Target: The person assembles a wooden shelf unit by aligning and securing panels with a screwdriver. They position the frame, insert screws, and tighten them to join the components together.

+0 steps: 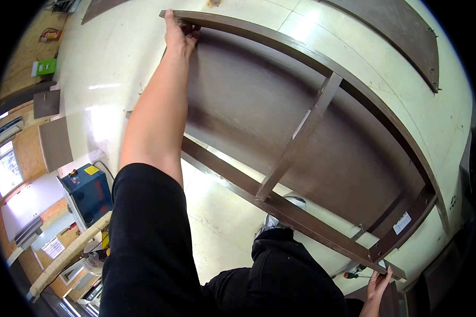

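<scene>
Head view: left hand, outstretched, and right hand curl fingers around brown frame.

I have the left arm stretched far forward, nearly straight, its left grip at upper centre-left, fingers curled. My right grip sits low at far right, fingers bent, wrist beneath.

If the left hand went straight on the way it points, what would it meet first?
The long, dark brown wooden rail that the left hand grips; beyond it, apparently pale glossy floor, though depth is unclear.
</scene>
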The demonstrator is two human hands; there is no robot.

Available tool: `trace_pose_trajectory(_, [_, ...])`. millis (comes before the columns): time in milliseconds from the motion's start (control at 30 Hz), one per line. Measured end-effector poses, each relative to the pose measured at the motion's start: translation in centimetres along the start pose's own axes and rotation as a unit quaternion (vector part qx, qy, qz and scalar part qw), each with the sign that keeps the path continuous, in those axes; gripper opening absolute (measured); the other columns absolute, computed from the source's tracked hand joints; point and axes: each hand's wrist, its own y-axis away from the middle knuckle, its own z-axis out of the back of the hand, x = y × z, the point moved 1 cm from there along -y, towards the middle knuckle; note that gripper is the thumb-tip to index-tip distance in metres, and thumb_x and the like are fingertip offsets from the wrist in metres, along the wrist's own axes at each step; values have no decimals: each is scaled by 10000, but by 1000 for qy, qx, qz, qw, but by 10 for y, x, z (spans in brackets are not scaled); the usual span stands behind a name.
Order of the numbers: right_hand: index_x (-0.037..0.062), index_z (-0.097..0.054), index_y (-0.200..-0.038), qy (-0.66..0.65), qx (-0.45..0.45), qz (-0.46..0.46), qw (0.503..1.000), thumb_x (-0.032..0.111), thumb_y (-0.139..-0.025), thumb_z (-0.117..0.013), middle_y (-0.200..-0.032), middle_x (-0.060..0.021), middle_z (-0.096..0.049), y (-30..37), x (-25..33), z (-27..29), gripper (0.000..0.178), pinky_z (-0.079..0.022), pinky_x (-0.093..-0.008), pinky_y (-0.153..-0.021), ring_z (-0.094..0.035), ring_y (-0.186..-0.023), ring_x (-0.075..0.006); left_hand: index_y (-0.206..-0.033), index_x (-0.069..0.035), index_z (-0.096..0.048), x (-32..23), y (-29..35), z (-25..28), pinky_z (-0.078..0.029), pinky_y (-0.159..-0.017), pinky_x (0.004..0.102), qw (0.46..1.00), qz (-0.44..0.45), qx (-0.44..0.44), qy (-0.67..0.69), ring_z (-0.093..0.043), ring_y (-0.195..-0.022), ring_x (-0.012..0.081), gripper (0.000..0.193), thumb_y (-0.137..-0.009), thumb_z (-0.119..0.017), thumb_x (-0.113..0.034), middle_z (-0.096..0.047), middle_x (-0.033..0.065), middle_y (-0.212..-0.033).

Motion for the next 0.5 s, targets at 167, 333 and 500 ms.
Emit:
trace_pose_trajectory(167, [-13,-557,-1108,1,2,19,1000,213,-914,-629,-1109,-102,-624,2,-1,-2,306,-511,-293,-953,-605,-1038,-191,-1253,-43,-405,4,-5,-5,-484,-666,400,998,-24,-58,29,-559,-870,321,725,-832,-611,-596,-508,169,-1015])
trace_pose_trajectory(333, [-7,-552,-1102,-10,-27,30,999,199,-911,-635,-1076,-93,-624,9,-3,-13,293,-520,-292,-938,-610,-1019,-180,-1141,89,-514,1,19,-25,-525,-619,357,983,-73,-166,3,-647,-736,284,670,-874,-603,-520,-629,176,-976])
trace_pose_trajectory(500, [8,-562,-1090,-6,-19,33,999,202,-915,-630,-1109,-101,-626,8,-5,-18,271,-523,-290,-930,-613,-1033,-183,-1143,86,-544,3,22,-23,-473,-560,333,976,-86,-202,12,-664,-756,273,666,-869,-617,-516,-648,161,-1004])
